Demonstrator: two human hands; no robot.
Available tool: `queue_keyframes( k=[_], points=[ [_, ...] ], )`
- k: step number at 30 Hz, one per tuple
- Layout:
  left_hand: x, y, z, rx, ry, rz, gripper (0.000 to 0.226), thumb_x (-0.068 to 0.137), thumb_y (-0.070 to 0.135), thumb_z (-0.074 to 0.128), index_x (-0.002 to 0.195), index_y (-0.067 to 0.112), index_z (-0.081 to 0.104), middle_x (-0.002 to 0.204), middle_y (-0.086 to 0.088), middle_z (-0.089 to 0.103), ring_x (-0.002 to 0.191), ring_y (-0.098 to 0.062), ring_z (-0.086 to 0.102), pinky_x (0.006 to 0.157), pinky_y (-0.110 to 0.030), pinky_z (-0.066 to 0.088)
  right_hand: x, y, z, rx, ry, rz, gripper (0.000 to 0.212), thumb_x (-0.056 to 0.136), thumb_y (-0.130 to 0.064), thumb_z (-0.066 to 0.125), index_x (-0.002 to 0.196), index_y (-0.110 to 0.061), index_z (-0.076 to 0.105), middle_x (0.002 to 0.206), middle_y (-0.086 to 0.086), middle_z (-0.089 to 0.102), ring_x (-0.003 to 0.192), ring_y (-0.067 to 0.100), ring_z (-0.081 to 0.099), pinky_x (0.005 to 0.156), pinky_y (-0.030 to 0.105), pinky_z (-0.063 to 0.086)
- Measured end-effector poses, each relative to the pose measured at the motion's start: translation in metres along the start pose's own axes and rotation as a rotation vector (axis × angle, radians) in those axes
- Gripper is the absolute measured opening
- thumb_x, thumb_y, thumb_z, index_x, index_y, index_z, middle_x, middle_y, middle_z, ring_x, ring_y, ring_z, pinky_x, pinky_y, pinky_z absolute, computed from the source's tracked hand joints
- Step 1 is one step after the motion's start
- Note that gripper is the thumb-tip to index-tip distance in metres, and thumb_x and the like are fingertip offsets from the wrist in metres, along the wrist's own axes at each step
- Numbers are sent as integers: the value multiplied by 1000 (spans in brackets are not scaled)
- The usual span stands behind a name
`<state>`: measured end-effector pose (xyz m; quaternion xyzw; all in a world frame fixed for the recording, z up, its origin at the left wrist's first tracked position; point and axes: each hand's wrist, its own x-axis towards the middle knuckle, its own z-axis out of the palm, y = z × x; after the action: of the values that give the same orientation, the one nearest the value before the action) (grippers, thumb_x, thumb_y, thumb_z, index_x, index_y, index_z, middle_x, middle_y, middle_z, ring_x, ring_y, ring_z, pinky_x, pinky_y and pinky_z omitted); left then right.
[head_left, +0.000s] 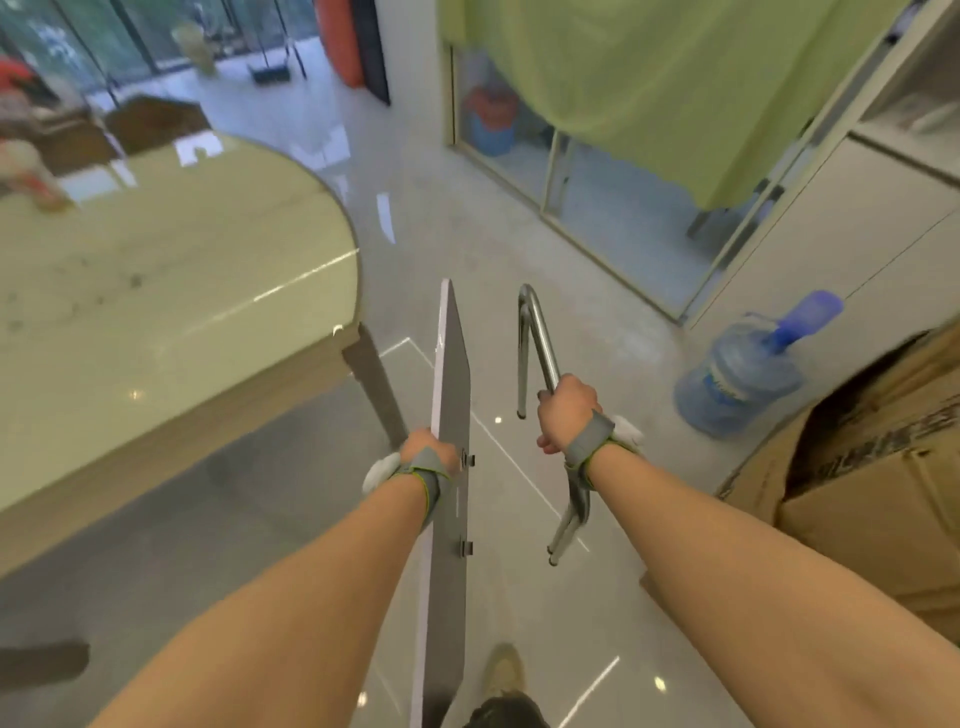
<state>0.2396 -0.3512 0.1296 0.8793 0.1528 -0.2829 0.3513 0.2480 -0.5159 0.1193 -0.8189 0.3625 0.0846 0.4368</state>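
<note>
The panel (451, 415) hides the left hand's (423, 453) fingers.

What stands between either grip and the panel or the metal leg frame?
Nothing visible. The left grip holds the panel by its edge, and the right grip is curled round the metal leg frame. The table lies left of the panel, apart from it.

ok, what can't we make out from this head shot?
All head view.
- Left hand fingers: hidden behind the grey panel it grips.
- Panel's lower end: cut off by the bottom edge.
- Metal tube frame: middle covered by the right hand and wrist strap.
- Cardboard box print: blurred, unreadable.
- Water jug label: too blurred to read.
- Things at the table's far left end: motion blur.
</note>
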Motion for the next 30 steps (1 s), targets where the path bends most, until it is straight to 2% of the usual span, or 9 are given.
queue_keyframes(
  k=[2, 5, 8, 15, 18, 22, 24, 27, 30],
  points=[
    [0, 48, -5, 38, 9, 45, 35, 92, 4, 47, 124, -7, 53, 131, -23, 56, 121, -37, 53, 101, -38, 42, 3, -20, -42, 15, 9, -49, 7, 93, -10, 50, 95, -3, 52, 82, 18, 61, 73, 40, 70, 53, 47, 61],
    [5, 106, -16, 73, 26, 84, 37, 92, 5, 47, 127, -7, 49, 134, -22, 53, 124, -37, 50, 102, -36, 40, 11, -45, -86, 16, 38, -115, 15, 94, -14, 46, 84, -3, 48, 86, 27, 67, 71, 42, 72, 62, 50, 62],
    [17, 146, -27, 41, 73, 122, 40, 91, 4, 46, 129, -7, 47, 134, -24, 52, 124, -38, 50, 102, -37, 41, 25, -72, -114, 93, 85, -107, 26, 95, -12, 47, 69, -6, 43, 87, 26, 64, 69, 43, 71, 53, 45, 60],
    [74, 238, -55, -42, 109, 189, 40, 93, 4, 43, 131, -9, 43, 137, -25, 48, 128, -35, 46, 106, -34, 35, 79, -140, -147, 222, 146, -184, 25, 92, -15, 48, 68, -8, 44, 79, 21, 65, 67, 41, 72, 63, 57, 60],
    [105, 260, -67, -55, 118, 209, 40, 92, 4, 44, 130, -8, 45, 135, -25, 50, 125, -37, 48, 104, -35, 38, 105, -165, -149, 258, 123, -184, 22, 94, -12, 48, 74, -1, 48, 75, 19, 60, 64, 41, 68, 64, 56, 60],
    [179, 293, -87, -66, 124, 200, 40, 92, 4, 45, 130, -8, 46, 134, -26, 51, 125, -39, 49, 103, -36, 39, 175, -216, -135, 246, 111, -185, 17, 96, -12, 48, 98, 5, 50, 87, 27, 63, 55, 37, 64, 56, 46, 60],
    [220, 313, -101, -59, 116, 193, 40, 91, 5, 45, 129, -7, 47, 132, -25, 53, 123, -39, 50, 102, -36, 40, 215, -247, -128, 249, 105, -178, 20, 96, -13, 49, 103, 6, 51, 90, 28, 65, 59, 40, 67, 58, 50, 61],
    [272, 341, -127, -43, 113, 160, 39, 91, 4, 45, 128, -6, 48, 131, -24, 54, 123, -38, 51, 101, -36, 41, 267, -291, -119, 269, 86, -174, 19, 94, -13, 50, 99, 5, 50, 88, 24, 64, 63, 42, 69, 64, 56, 60],
    [332, 378, -151, -44, 122, 148, 36, 89, 4, 46, 123, -5, 54, 126, -24, 58, 118, -40, 53, 98, -38, 43, 327, -335, -112, 277, 45, -163, 23, 93, -15, 54, 100, 7, 51, 89, 22, 65, 58, 37, 66, 61, 53, 61]
  ],
)
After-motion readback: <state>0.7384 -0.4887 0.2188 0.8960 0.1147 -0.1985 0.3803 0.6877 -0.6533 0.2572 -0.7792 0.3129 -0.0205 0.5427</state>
